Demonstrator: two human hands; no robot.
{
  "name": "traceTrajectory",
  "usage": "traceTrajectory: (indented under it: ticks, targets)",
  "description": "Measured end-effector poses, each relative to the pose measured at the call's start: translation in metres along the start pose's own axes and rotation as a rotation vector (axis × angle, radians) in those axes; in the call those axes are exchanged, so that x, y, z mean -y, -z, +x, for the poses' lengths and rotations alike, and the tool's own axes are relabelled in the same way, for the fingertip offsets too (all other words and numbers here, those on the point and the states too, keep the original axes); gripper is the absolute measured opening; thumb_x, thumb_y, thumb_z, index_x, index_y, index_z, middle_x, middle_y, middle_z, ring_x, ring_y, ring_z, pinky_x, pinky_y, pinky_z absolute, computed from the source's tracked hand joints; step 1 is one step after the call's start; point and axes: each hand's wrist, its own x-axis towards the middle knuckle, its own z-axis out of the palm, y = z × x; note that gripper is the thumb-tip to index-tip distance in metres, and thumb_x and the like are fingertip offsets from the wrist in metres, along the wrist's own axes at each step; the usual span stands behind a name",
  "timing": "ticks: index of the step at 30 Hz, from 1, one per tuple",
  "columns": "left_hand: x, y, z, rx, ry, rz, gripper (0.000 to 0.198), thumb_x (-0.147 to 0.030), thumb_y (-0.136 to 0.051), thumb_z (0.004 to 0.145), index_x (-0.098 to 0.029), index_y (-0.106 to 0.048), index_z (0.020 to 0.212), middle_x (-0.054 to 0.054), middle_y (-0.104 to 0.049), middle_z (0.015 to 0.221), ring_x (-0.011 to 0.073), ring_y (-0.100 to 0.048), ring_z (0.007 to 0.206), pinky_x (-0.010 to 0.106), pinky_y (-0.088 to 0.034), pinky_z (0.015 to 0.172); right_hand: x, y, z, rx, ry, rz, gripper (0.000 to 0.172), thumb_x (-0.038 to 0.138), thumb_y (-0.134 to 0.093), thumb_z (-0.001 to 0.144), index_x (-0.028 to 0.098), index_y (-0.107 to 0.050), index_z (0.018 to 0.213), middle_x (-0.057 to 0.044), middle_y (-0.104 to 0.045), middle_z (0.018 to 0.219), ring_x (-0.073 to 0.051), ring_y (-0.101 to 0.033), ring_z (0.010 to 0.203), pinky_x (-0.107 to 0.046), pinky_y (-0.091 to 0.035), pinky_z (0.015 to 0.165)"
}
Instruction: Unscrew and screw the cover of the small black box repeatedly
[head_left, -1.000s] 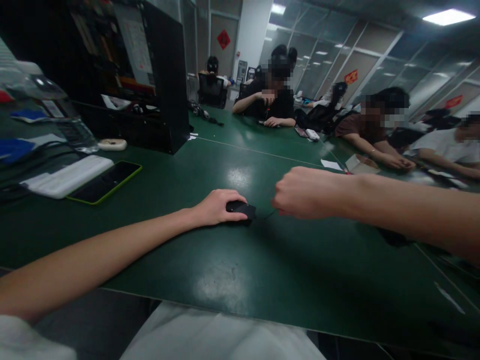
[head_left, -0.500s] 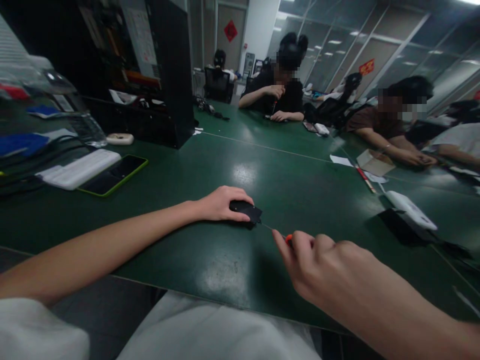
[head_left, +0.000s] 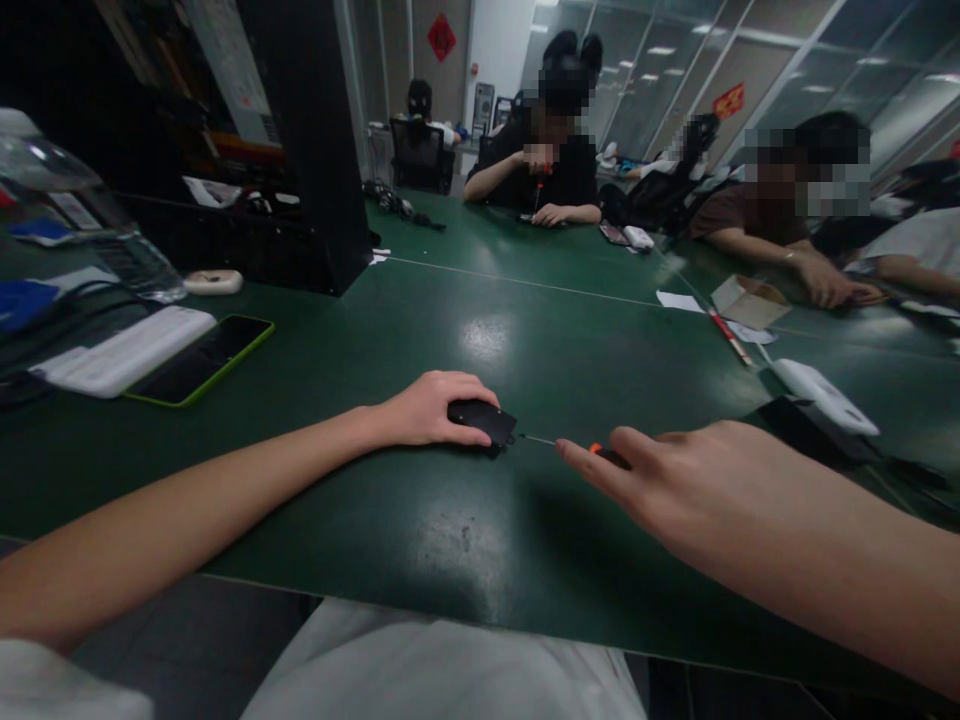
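My left hand [head_left: 435, 410] is closed around a small flat black device [head_left: 484, 421] and rests with it on the green table [head_left: 322, 530]. A small dark loop or tab sticks out of the device's right end. In my right hand [head_left: 660, 465] is a screwdriver [head_left: 540, 441] with a thin metal shaft and an orange and dark handle, most of it hidden by my fingers. My right index finger stretches along the shaft. The screwdriver's tip points left, just short of the device's right end, and looks apart from it.
On the left lie a phone with a green edge [head_left: 202, 360], a white box-like device [head_left: 135, 350] and a plastic bottle [head_left: 112, 220]. A black shelf [head_left: 307, 150] stands behind them. To the right are a white power strip [head_left: 825, 395] and an open box [head_left: 750, 302]. Co-workers [head_left: 577, 170] sit opposite.
My right hand has drawn back to the right and slightly up, taking the screwdriver's tip away from the black device. My left hand keeps its hold. The view has shifted slightly.
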Motion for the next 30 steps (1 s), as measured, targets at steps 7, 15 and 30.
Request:
traceTrajectory:
  ticks: [7,15,30]
  targets:
    - [0.001,-0.001,0.0,-0.016,-0.008,-0.007,0.041,-0.046,-0.077,0.084,-0.019,-0.071,0.114,0.008,-0.073,0.108,0.0239,-0.068,0.1,0.032,-0.048,0.089,-0.009,-0.015,0.004,0.152,0.149,-0.08,0.051,0.007,-0.06,0.079,0.023,-0.066,0.128,-0.004,-0.071,0.077,-0.01,-0.045,0.042,-0.03,-0.011,0.047]
    - [0.001,-0.001,0.0,-0.016,-0.011,-0.012,0.041,-0.045,-0.078,0.084,-0.018,-0.07,0.114,0.008,-0.072,0.109,0.024,-0.068,0.101,0.032,-0.048,0.09,-0.012,-0.017,0.005,0.148,0.14,-0.056,0.051,0.009,-0.06,0.084,0.023,-0.06,0.133,-0.002,-0.069,0.08,-0.011,-0.053,0.047,-0.029,-0.01,0.049]
    - [0.001,-0.005,0.001,-0.035,-0.012,-0.003,0.039,-0.043,-0.079,0.083,-0.018,-0.071,0.111,0.007,-0.073,0.107,0.0236,-0.067,0.099,0.034,-0.048,0.089,-0.016,-0.022,0.005,0.097,0.295,-0.218,0.056,0.007,-0.059,0.085,0.017,-0.056,0.14,-0.006,-0.071,0.082,-0.011,-0.052,0.046,-0.029,-0.015,0.046]
